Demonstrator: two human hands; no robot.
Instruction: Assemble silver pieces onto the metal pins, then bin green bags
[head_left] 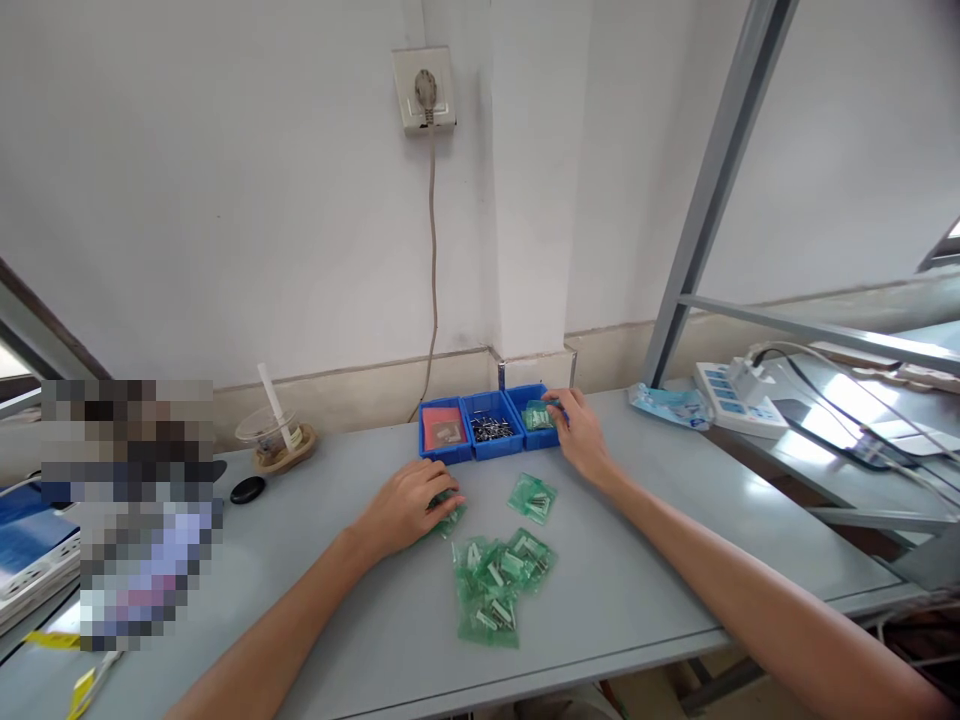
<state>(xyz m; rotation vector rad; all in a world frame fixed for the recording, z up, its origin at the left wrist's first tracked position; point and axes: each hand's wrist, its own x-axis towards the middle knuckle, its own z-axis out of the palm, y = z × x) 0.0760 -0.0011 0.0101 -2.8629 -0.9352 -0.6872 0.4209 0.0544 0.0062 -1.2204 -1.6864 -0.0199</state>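
My left hand (416,505) is closed over a green plastic bag (450,522) on the grey table, its edge showing past the fingers. At the right blue bin (551,438), my right hand (577,428) reaches over the rim with fingers bent at a green bag (537,415) inside. The middle bin (499,450) holds small metal parts, and the left bin (448,455) a red bag (442,428). Between my arms lies a single green bag (533,498) with metal pieces. Nearer the front edge is a pile of several similar green bags (499,575).
A blue packet (670,405) and a white power strip (739,402) lie to the right by a metal frame post (712,190). A plastic cup (266,428) and a black oval object (247,489) are at left. A cord (433,240) hangs from the wall socket.
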